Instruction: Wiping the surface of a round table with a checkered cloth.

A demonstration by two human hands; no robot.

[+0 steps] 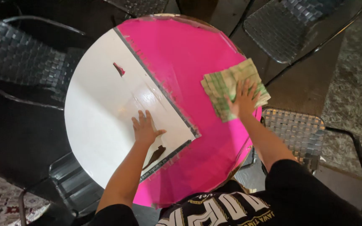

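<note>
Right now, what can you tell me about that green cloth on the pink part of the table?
The cloth is a soft-looking, checked rag in pale green and cream, folded or bunched into a rough rectangle. It lies flat at the right edge of the round table, on its glossy pink surface, with one corner hanging slightly past the rim. The right hand presses on it with spread fingers, covering its lower part. Nothing else touches it.

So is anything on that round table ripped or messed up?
Yes. The white sheet covering part of the pink table has a small tear showing pink, and a dark torn patch below the left hand. The right hand presses a green cloth.
</note>
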